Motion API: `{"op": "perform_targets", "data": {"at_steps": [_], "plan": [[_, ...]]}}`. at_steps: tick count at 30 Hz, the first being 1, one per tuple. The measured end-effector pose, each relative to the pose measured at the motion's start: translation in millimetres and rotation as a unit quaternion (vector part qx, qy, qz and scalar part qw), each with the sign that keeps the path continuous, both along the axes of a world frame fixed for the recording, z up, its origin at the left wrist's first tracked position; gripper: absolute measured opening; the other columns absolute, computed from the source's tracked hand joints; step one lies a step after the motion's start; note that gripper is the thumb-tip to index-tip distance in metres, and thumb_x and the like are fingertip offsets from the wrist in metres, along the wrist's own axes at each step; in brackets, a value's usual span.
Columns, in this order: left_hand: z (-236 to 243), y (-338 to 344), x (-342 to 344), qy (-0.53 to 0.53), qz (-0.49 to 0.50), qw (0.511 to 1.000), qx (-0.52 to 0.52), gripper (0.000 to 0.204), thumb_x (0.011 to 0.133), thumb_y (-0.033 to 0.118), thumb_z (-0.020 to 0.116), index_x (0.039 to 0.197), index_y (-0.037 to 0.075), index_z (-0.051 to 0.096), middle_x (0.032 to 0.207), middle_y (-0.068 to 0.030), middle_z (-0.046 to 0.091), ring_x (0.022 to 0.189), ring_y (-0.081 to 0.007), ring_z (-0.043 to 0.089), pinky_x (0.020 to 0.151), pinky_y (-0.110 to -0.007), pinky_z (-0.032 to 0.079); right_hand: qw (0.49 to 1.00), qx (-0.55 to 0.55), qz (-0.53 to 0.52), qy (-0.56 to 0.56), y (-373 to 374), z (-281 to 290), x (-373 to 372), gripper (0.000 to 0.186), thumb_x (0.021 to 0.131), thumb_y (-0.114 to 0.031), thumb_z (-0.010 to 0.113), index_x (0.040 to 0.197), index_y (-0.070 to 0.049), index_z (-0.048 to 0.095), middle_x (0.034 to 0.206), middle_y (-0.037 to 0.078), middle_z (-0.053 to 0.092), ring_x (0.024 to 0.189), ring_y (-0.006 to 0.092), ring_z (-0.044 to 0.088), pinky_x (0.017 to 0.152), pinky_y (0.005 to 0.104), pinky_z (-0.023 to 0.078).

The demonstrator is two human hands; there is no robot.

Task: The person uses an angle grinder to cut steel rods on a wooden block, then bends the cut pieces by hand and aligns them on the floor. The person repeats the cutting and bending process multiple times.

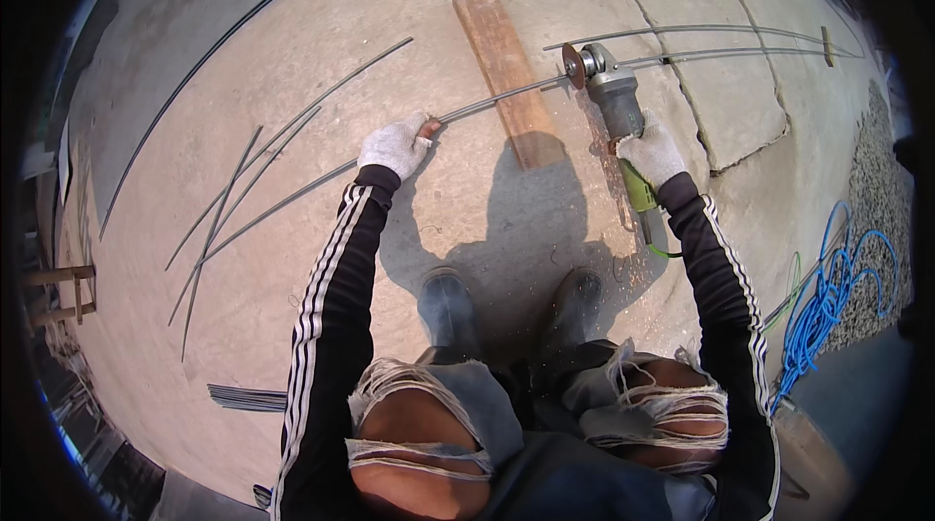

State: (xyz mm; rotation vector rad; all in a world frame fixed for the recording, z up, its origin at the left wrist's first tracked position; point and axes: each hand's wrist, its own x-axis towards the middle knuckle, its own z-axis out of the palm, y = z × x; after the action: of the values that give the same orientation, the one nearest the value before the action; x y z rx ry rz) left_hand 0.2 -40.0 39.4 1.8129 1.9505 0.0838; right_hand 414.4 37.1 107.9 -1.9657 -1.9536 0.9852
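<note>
Left of the board (492, 34), clamps a rod (469, 112) in left grip (394, 148); right of it, clamps a grinder (616, 97) (throwing sparks (612, 185)) in right grip (654, 151).

Grey-green grinder (616, 104), disc (575, 66) at thin grey rod (531, 89)

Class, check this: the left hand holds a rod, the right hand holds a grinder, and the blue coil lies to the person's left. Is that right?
No: the head view shows the blue coil to the person's right. The left hand does hold a rod, and the right hand a grinder.
</note>
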Motion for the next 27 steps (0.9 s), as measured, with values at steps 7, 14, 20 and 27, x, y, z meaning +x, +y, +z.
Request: {"op": "perform_targets", "data": {"at_steps": [7,14,20,27], "plan": [[-1.6,2.0,-0.9,0.002,-0.002,1.000,-0.015,0.033,0.104,0.047,0.049,0.111,0.018,0.065,0.093,-0.0220,0.072,0.091,-0.0446,0.070,0.077,-0.055,0.054,1.000,-0.015,0.004,-0.006,-6.0,13.3,-3.7,0.051,0.074,-0.020,0.079,0.116,0.001,0.061,0.098,0.024,0.073,0.095,0.0381,0.073,0.083,0.0429,0.057],[-1.0,1.5,1.8,0.005,0.015,1.000,-0.020,0.038,0.104,0.050,0.048,0.114,0.018,0.065,0.095,-0.0216,0.073,0.093,-0.0441,0.070,0.078,-0.055,0.054,0.999,-0.028,-0.013,-0.015,-6.4,11.7,-4.4,0.049,0.074,-0.022,0.080,0.113,0.000,0.060,0.096,0.023,0.072,0.092,0.0370,0.073,0.082,0.0429,0.057],[-2.9,1.7,0.2,0.004,0.012,1.000,-0.017,0.044,0.104,0.056,0.046,0.113,0.018,0.066,0.095,-0.0214,0.074,0.093,-0.0433,0.071,0.079,-0.055,0.055,1.000,-0.016,-0.015,-0.006,-4.0,11.1,-7.8,0.051,0.074,-0.024,0.082,0.113,0.000,0.060,0.096,0.024,0.072,0.092,0.0375,0.073,0.082,0.0430,0.057],[-1.1,1.6,6.3,-0.001,0.009,1.000,0.001,0.046,0.106,0.056,0.043,0.118,0.020,0.068,0.098,-0.0201,0.074,0.095,-0.0419,0.072,0.081,-0.054,0.056,1.000,-0.004,-0.011,0.024,-5.4,7.1,-4.0,0.049,0.075,-0.022,0.081,0.113,0.000,0.060,0.095,0.023,0.072,0.090,0.0377,0.073,0.081,0.0430,0.057]]}}
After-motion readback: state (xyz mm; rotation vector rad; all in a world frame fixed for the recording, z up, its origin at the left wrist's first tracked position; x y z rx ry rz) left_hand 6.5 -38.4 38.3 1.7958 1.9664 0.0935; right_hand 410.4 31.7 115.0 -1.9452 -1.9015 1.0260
